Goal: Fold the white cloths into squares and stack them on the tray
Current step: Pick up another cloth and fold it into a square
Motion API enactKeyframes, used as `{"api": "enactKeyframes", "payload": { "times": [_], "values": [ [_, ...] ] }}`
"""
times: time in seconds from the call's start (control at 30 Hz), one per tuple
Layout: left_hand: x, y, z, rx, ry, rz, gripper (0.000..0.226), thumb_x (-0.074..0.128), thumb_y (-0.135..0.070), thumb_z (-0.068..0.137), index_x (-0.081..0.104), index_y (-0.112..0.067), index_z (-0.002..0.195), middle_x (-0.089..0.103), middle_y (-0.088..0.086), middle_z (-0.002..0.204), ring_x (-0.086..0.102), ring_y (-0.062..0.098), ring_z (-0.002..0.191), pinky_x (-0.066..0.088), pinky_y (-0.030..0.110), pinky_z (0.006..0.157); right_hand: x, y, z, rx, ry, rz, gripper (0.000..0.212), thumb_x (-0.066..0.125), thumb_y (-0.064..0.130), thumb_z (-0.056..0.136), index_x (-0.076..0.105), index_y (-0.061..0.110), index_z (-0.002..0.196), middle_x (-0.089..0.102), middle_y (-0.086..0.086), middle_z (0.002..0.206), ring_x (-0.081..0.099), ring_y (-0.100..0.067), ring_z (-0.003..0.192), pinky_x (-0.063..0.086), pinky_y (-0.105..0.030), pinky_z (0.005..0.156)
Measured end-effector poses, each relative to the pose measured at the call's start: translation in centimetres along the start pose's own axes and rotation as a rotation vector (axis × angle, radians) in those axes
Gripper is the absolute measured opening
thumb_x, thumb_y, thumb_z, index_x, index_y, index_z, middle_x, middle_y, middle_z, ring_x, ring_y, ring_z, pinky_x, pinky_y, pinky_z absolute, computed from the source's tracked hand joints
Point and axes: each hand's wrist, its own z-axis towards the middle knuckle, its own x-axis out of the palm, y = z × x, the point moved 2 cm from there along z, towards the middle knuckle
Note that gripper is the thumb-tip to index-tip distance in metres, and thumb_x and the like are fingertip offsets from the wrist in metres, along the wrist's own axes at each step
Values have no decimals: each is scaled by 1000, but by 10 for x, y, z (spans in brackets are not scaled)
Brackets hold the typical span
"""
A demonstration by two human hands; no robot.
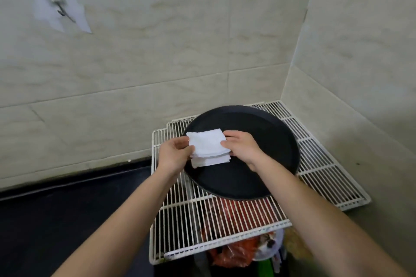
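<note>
The left hand (174, 153) and the right hand (242, 146) each pinch one side of a folded white cloth (207, 143). A grip on both sides probably keeps the square flat so it does not fall open. The cloth is right on top of the stack (211, 161), on the left part of the black tray (270, 132). The tray sits on a wire rack (315, 164).

Open tray (267, 132) floor runs from 12 round to 5 o'clock of the cloth stack (209, 149), room enough for a hand. My left hand (174, 153) blocks its 9 o'clock side, my right hand (243, 147) its 3. Past the wire rack (319, 159), the back wall (157, 63) closes 12 o'clock and the side wall (360, 63) closes 2.
</note>
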Motion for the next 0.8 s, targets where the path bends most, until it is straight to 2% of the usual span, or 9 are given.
{"api": "enactKeyframes", "payload": {
  "times": [0.07, 0.17, 0.23, 0.33, 0.47, 0.63, 0.67, 0.73, 0.8],
  "values": [
    [1, 7, 4, -17, -13, 28, 34, 73, 2, 82, 66, -1, 116, 72, 13, 109, 69, 28, 100, 55, 45, 95, 2, 0, 4, -18, 1, -23, 43, 66, 8, 90, 60, 16, 132, 68, -3, 123, 66, -12, 102, 57, -30, 86],
    [2, 16, 7, -35, -5, 74, 34, 73, 1, 83, 66, -1, 116, 72, 13, 110, 69, 28, 100, 55, 44, 96, 0, -3, 5, -29, 15, -56, 42, 64, 8, 92, 60, 19, 131, 68, 1, 117, 65, -6, 96, 52, -17, 66],
    [0, 19, 7, -27, -11, 100, 34, 73, 0, 83, 66, -1, 116, 72, 12, 110, 69, 27, 100, 54, 44, 96, -2, -5, 5, -45, 23, -80, 41, 63, 8, 92, 59, 22, 130, 67, 3, 114, 65, -6, 94, 49, -14, 60],
    [1, 21, 5, 17, -5, 199, 37, 71, -4, 85, 65, -2, 121, 70, 9, 115, 67, 24, 105, 53, 39, 98, -4, -9, 5, -77, 25, -156, 40, 64, 9, 91, 60, 23, 127, 67, 4, 109, 66, -9, 94, 55, -21, 68],
    [2, 18, 1, 90, 7, 398, 38, 70, -10, 88, 65, -4, 125, 69, 8, 118, 66, 20, 107, 50, 35, 101, -2, -13, 6, -105, 13, -241, 40, 66, 11, 88, 62, 25, 125, 68, 4, 112, 67, -12, 98, 58, -38, 89],
    [6, 1, -6, 140, 28, 611, 16, 65, -11, 89, 74, -13, 103, 70, 8, 94, 68, 27, 101, 51, 32, 90, -2, -9, -1, -132, -7, -352, 44, 65, 10, 90, 59, 21, 132, 65, 2, 120, 64, -12, 99, 55, -30, 89],
    [5, -1, -8, 152, 30, 607, 19, 65, -10, 89, 74, -9, 106, 71, 7, 96, 67, 26, 102, 51, 31, 89, -3, -7, -3, -138, -21, -387, 46, 64, 9, 89, 57, 20, 133, 64, 1, 123, 64, -13, 99, 54, -29, 88],
    [-4, -6, -12, 183, 11, 536, 32, 64, -11, 90, 67, -5, 122, 70, 9, 116, 65, 23, 110, 49, 30, 95, -5, -1, -7, -161, -76, -464, 51, 64, 7, 89, 54, 22, 137, 59, 0, 131, 62, -12, 100, 53, -29, 89],
    [-29, -12, -19, 247, -29, 429, 39, 61, -20, 95, 59, -8, 132, 65, 7, 128, 61, 20, 117, 47, 32, 99, -2, 10, -14, -241, -156, -542, 51, 61, 10, 92, 51, 23, 140, 53, 0, 136, 59, -12, 107, 50, -27, 89]
  ]
}}
